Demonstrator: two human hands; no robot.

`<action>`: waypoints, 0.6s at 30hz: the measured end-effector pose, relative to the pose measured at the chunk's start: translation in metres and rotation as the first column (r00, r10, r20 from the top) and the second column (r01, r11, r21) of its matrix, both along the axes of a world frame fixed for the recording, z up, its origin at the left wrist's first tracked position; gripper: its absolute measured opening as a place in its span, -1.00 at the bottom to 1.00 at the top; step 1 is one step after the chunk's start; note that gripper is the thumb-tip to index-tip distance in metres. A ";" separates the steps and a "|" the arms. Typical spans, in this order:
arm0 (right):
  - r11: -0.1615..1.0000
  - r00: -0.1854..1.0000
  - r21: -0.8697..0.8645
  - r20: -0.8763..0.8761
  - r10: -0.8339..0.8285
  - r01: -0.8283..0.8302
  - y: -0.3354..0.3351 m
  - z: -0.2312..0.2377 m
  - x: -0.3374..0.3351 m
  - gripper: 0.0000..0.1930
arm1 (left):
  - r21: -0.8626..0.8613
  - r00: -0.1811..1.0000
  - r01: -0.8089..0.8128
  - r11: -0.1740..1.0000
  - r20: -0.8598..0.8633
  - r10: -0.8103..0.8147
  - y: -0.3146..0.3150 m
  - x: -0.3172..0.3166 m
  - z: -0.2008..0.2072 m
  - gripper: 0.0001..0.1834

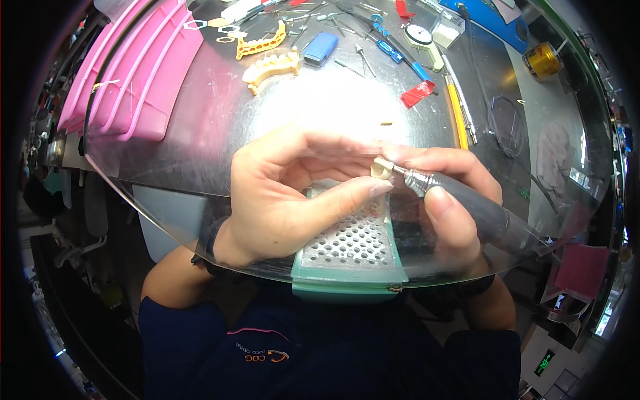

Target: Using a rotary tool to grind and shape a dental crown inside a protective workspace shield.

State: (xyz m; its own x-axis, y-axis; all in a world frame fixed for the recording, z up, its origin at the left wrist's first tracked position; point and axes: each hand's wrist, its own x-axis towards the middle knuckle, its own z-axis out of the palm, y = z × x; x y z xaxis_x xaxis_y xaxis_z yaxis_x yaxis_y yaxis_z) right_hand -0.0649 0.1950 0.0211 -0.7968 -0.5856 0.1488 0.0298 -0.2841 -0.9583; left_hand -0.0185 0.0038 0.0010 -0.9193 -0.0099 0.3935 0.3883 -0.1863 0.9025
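Between the thumb and fingers of my left hand [287, 193] is a small cream-coloured dental crown [381, 168]. My right hand [457, 207] is closed around a dark grey rotary handpiece [483, 210], gripped near its silver ribbed nose. The handpiece's thin metal bur [398, 169] points left and meets the crown's right side; whether it touches cannot be made out. Both hands are close together above a green-framed tray [350, 288] with a perforated metal plate [347, 247]. A clear curved shield lies between the camera and my hands.
Beyond my hands lie cream dental models [272, 69], a blue block [321, 49], several burs [365, 60], a dial gauge [420, 37] and a yellow pencil [457, 113]. Pink stacked trays [143, 73] stand at the left. A gold can [541, 61] is at the far right.
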 end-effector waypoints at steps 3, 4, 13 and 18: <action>1.000 1.000 -0.008 -0.009 0.011 -0.011 0.000 0.000 0.000 -0.73 | 0.019 1.000 -0.004 1.000 -0.011 0.004 0.002 0.000 0.001 -0.68; 1.000 1.000 -0.005 -0.021 0.018 -0.018 0.000 0.001 -0.001 -0.73 | 0.033 1.000 -0.007 0.999 -0.018 0.008 0.002 0.000 0.002 -0.68; 1.000 0.999 -0.017 -0.024 0.024 -0.024 0.000 0.002 0.000 -0.72 | 0.017 1.000 -0.019 1.000 -0.022 0.020 0.001 0.001 0.001 -0.67; 0.999 0.999 -0.020 0.010 0.036 -0.035 0.000 0.002 -0.001 -0.71 | 0.012 0.999 -0.033 0.999 -0.007 0.033 0.001 0.001 0.000 -0.66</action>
